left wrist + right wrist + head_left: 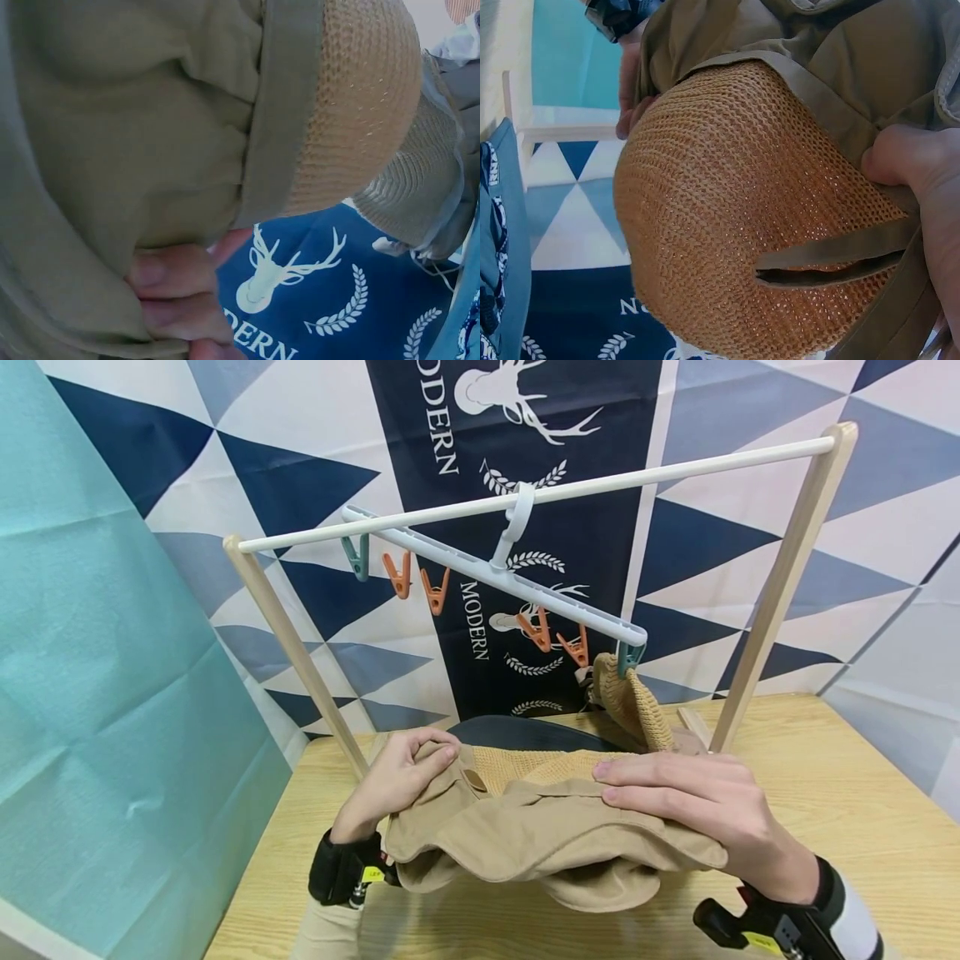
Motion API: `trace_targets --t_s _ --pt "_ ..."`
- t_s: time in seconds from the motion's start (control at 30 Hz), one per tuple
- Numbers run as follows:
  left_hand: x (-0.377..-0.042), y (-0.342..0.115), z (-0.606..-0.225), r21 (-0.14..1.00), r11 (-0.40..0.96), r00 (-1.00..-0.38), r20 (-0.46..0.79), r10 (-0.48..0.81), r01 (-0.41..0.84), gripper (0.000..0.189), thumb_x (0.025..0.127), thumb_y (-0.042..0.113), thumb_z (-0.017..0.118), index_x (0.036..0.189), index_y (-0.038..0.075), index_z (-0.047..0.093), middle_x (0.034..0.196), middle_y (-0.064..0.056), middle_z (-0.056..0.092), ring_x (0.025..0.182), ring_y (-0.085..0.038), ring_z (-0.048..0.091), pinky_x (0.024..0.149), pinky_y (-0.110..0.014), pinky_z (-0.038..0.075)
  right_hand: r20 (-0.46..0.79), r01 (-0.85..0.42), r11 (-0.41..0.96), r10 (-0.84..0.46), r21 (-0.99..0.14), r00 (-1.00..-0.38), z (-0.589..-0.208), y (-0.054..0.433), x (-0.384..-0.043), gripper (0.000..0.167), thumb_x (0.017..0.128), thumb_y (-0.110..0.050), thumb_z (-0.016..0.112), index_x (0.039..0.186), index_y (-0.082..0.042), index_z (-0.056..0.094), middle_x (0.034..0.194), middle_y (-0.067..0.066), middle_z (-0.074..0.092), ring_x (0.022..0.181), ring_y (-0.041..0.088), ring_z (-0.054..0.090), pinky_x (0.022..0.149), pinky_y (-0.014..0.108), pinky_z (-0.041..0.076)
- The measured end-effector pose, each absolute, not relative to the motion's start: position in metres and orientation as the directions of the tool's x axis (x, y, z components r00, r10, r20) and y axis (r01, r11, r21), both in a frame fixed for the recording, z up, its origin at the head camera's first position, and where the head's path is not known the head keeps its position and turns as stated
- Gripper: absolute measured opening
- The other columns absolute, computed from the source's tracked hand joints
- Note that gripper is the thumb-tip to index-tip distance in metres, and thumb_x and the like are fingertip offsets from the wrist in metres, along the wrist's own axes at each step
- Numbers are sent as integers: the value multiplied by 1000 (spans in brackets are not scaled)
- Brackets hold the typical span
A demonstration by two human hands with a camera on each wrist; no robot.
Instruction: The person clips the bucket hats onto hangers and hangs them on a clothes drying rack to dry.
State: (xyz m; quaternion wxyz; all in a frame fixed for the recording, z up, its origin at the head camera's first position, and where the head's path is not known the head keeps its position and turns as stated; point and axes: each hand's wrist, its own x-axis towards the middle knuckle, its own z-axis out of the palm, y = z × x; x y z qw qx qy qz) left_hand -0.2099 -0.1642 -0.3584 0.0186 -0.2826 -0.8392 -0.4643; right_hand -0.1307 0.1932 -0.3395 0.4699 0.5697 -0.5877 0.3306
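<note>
Between my two hands is a beige sun hat (525, 831) with a soft fabric brim and a yellowish woven crown (727, 202). My left hand (401, 772) grips the brim at its left, with fingertips (161, 274) showing against the fabric in the left wrist view. On the right side, my right hand (697, 797) pinches the brim, fingers over it and thumb (900, 154) against the other side beside the crown. A fabric strap (832, 251) lies across the weave in the right wrist view.
A white rod (637, 479) on wooden posts stands behind the hat. From it hangs a pale blue hanger (480, 568) with orange and green clips. The right green clip (630, 656) bears another woven hat (633, 702). A dark rounded object (525, 733) lies behind on the wooden table (847, 810).
</note>
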Motion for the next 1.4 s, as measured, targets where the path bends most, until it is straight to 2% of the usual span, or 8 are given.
trace_targets --t_s 0.2,0.4,0.67,0.83,0.97,1.1,1.23,1.4 --pt "-208 -167 -355 773 356 -836 389 386 525 18 108 5 68 116 -4 81 113 -25 82 95 2 69 90 -21 56 914 -982 103 -393 156 104 -337 194 -132 33 113 -24 66 109 2 86 114 19 87 113 23 85 115 23 57" --pt "-208 -174 -356 770 306 -822 469 323 560 17 108 1 67 117 -7 79 110 -29 80 90 2 71 86 -18 57 873 -982 24 -462 188 156 -333 192 -134 31 114 -23 66 108 1 85 108 18 87 104 29 84 103 30 64" --pt "-207 -184 -355 709 226 -741 606 289 668 14 104 -9 66 113 -8 78 105 7 79 87 3 71 78 -16 57 807 -985 -2 -574 170 140 -333 186 -134 31 117 -24 61 114 -3 84 107 13 86 99 26 83 100 30 65" --pt "-207 -185 -355 676 213 -705 639 307 706 15 104 -11 65 113 -9 77 105 -12 81 87 4 71 77 -16 57 803 -988 -1 -582 154 126 -334 187 -134 30 116 -25 63 114 -3 84 108 12 86 100 25 83 103 29 64" --pt "-208 -185 -355 661 209 -692 670 268 720 15 102 -13 65 113 -11 76 105 6 81 85 5 70 74 -15 56 813 -986 42 -571 164 111 -335 189 -134 33 117 -26 61 118 -1 83 115 17 85 125 27 80 123 29 54" --pt "-207 -188 -354 644 182 -669 715 203 743 16 101 -16 63 112 -15 74 105 25 76 83 7 69 72 -13 55 823 -981 128 -566 146 48 -337 191 -134 33 119 -19 56 127 1 81 145 18 77 161 24 57 137 34 39" --pt "-206 -190 -351 612 140 -627 764 151 779 16 100 -18 60 112 -18 72 106 24 77 83 8 70 73 -11 54 826 -967 223 -563 126 -23 -337 194 -136 34 118 -22 59 135 0 78 171 11 58 169 26 45 139 35 34" --pt "-204 -191 -346 570 91 -577 811 101 817 16 100 -20 57 110 -23 69 102 22 79 77 9 68 68 -11 53 816 -968 248 -568 41 -111 -340 203 -142 44 116 -33 64 143 1 73 177 7 50 173 24 39 141 33 29"
